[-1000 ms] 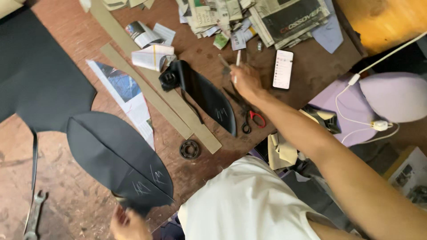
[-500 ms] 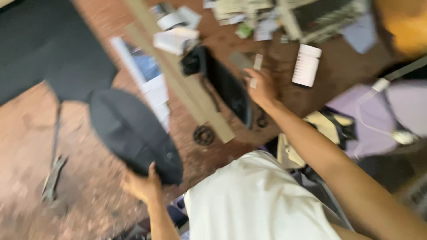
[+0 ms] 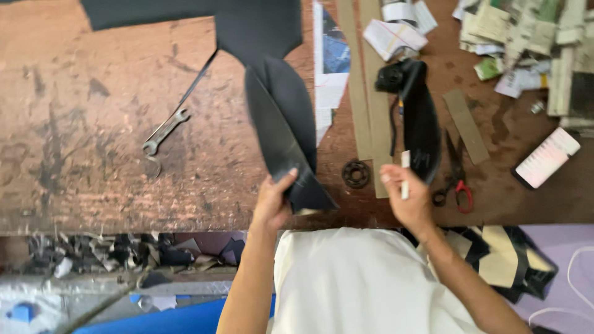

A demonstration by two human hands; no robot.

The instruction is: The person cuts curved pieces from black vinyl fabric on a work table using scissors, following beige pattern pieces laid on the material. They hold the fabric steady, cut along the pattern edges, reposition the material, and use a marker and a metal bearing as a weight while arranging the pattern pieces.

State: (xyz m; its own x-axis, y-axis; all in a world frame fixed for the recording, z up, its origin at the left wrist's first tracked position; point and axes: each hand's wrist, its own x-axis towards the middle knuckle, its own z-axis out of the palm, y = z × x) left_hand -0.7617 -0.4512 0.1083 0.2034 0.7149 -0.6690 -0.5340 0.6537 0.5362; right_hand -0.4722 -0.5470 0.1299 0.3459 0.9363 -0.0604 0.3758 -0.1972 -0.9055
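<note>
Black, stiff sheet: my left hand [image 3: 272,201] pinches a cut dark piece [image 3: 284,142] by its near tip, lifted over the wooden table [image 3: 93,124]. My right hand [image 3: 408,198] closes on a white marker [image 3: 405,175]. The cutting looks done; a second black piece [image 3: 424,124] and the scissors [image 3: 456,179] lie beside. No containers show.

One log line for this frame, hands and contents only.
left hand: grips black cut piece at its lower end | right hand: holds white marker | nearby: scissors, wrench, phone
</note>
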